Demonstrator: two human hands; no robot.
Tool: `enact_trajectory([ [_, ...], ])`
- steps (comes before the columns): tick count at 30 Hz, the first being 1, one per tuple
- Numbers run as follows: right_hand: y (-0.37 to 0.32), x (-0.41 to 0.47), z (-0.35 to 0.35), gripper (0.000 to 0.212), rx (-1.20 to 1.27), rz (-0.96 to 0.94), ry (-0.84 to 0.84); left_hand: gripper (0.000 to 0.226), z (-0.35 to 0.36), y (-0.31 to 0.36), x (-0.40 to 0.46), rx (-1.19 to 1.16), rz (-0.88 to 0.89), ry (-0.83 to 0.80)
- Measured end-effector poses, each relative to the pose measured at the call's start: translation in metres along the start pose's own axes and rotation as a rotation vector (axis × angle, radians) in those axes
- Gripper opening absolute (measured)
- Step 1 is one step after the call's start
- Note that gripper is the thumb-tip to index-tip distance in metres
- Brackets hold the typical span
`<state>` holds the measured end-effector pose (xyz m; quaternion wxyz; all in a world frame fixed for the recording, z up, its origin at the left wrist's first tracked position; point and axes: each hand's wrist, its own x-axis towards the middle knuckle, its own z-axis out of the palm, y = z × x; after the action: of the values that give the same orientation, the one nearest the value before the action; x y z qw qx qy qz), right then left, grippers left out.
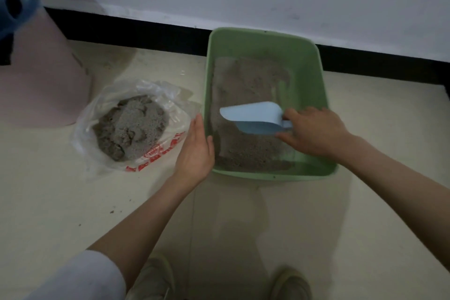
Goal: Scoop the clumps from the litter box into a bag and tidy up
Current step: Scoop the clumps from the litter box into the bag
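Between hands: litter box (265, 173).
Right hand (314, 131): grips scoop (253, 117).
Left hand (194, 146): flat, bracing box.
Risk: litter spilling short of bag (146, 95).

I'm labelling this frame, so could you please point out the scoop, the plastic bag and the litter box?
scoop (253, 117): head view, on the pale blue bowl.
plastic bag (160, 151): head view, on the printed near side.
litter box (263, 42): head view, on the green far wall.

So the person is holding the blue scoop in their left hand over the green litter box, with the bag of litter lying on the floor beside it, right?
Not quite: the head view shows the right hand holding the blue scoop over the green litter box. The left hand rests against the box's outer wall. The bag of litter does lie on the floor beside it.
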<state>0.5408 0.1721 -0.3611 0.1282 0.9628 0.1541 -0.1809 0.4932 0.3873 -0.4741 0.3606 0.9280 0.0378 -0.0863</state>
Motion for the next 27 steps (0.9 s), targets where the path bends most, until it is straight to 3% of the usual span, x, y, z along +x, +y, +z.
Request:
enact_trajectory([
  [3,-0.006,0.01,0.006,0.046,-0.015,-0.061,-0.011,0.057,0.003,-0.001,-0.002,-0.022,-0.023,0.017],
  [6,-0.008,0.016,0.011,0.031,-0.037,-0.126,0.051,0.059,0.002,-0.001,-0.003,-0.032,-0.008,0.014],
  [10,0.005,0.019,0.018,0.032,0.033,-0.068,0.022,0.061,0.003,0.001,-0.005,-0.016,0.005,0.027],
  [17,0.018,0.013,0.031,0.033,-0.109,-0.109,0.113,0.064,0.005,-0.001,-0.005,-0.02,-0.027,0.028],
  [22,0.005,0.028,0.032,0.034,-0.034,-0.066,-0.037,0.065,0.007,-0.002,-0.004,-0.016,-0.053,0.021],
  [27,0.005,0.041,0.03,0.034,-0.031,-0.164,-0.113,0.066,0.005,-0.001,-0.004,-0.014,-0.061,0.027],
])
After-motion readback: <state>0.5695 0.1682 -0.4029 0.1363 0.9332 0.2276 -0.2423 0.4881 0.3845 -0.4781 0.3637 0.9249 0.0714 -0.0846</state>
